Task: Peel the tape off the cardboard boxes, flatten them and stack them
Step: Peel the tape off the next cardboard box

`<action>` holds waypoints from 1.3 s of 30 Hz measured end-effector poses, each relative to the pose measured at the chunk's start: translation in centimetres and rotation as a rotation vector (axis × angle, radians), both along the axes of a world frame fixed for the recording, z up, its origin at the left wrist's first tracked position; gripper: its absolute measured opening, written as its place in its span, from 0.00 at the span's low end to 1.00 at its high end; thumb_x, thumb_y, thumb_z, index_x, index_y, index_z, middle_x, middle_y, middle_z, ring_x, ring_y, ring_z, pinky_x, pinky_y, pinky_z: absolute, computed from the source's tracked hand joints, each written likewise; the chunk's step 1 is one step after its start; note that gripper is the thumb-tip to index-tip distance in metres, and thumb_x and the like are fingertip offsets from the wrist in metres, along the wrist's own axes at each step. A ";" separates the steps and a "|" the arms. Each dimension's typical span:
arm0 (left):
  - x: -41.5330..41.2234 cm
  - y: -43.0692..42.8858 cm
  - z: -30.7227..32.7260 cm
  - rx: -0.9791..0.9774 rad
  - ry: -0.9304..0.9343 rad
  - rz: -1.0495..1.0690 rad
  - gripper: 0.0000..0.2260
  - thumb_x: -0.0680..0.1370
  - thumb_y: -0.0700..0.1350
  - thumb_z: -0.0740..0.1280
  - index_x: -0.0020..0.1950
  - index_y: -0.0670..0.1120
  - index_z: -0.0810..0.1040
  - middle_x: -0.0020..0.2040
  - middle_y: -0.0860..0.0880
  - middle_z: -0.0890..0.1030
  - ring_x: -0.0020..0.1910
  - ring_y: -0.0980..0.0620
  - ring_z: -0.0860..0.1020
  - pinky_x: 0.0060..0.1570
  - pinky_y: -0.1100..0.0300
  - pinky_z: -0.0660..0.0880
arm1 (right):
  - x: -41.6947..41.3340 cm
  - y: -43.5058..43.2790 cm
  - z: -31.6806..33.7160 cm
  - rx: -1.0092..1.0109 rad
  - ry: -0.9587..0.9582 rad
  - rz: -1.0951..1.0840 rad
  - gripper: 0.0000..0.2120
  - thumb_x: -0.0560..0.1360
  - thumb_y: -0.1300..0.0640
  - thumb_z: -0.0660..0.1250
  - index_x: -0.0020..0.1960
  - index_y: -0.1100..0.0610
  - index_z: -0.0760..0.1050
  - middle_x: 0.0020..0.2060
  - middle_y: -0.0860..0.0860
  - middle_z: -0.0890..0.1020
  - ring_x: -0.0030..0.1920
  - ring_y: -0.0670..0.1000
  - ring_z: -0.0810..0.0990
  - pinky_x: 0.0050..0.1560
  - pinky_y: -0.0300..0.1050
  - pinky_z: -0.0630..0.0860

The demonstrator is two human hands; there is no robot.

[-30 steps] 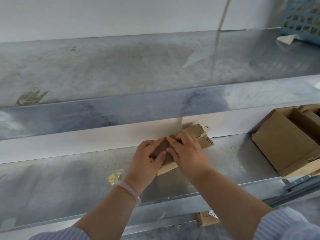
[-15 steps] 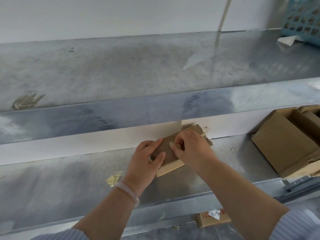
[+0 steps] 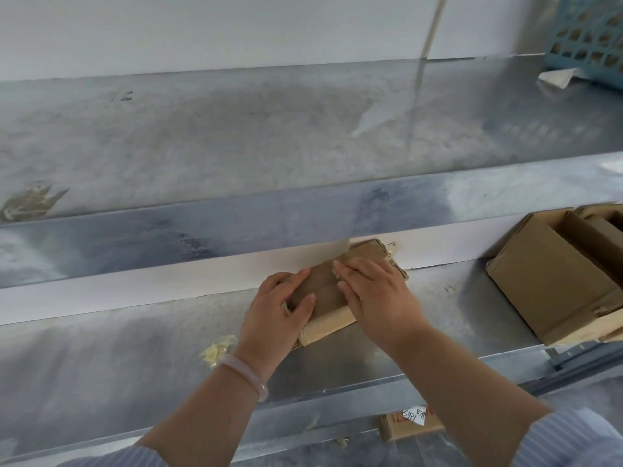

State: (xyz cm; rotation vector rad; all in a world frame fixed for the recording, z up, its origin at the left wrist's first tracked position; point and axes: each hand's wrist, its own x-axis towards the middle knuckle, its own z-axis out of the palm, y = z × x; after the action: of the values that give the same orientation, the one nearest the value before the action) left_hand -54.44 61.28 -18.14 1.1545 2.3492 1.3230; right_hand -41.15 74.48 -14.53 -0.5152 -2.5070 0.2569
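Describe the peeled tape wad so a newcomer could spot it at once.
Find the lower metal shelf. Just left of the left hand, by its wrist, lies the tape wad. It is small, crumpled and pale yellow, unlike the brown flattened box that hand rests on.

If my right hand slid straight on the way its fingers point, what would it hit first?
Probably the white wall behind the flattened box, passing close by the left hand; depth is unclear.
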 end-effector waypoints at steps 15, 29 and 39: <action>0.0 -0.1 0.8 -0.060 0.228 0.011 0.18 0.76 0.49 0.68 0.66 0.53 0.77 0.65 0.58 0.72 0.64 0.55 0.69 0.66 0.57 0.66 | -0.9 0.0 1.4 -0.562 0.000 -0.167 0.12 0.72 0.49 0.73 0.55 0.44 0.80 0.43 0.37 0.79 0.53 0.45 0.76 0.58 0.42 0.72; 0.4 0.0 1.7 -0.147 0.323 -0.048 0.16 0.79 0.47 0.65 0.66 0.54 0.77 0.66 0.56 0.73 0.63 0.53 0.72 0.67 0.53 0.65 | -0.5 0.7 1.8 -0.250 -0.024 -0.158 0.08 0.69 0.69 0.68 0.42 0.58 0.79 0.41 0.49 0.78 0.46 0.55 0.76 0.45 0.40 0.67; 1.4 0.3 1.8 -0.110 0.532 -0.036 0.16 0.76 0.47 0.60 0.59 0.49 0.83 0.59 0.50 0.78 0.58 0.47 0.76 0.60 0.46 0.72 | -0.1 1.1 2.2 -0.432 -0.067 -0.177 0.04 0.74 0.56 0.70 0.48 0.51 0.83 0.45 0.46 0.81 0.49 0.49 0.78 0.53 0.41 0.72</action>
State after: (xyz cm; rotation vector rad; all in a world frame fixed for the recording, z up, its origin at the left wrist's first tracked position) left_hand -53.08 61.60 -16.34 1.6674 2.6893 0.9407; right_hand -41.30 75.53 -12.30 -0.9246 -2.4519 0.7292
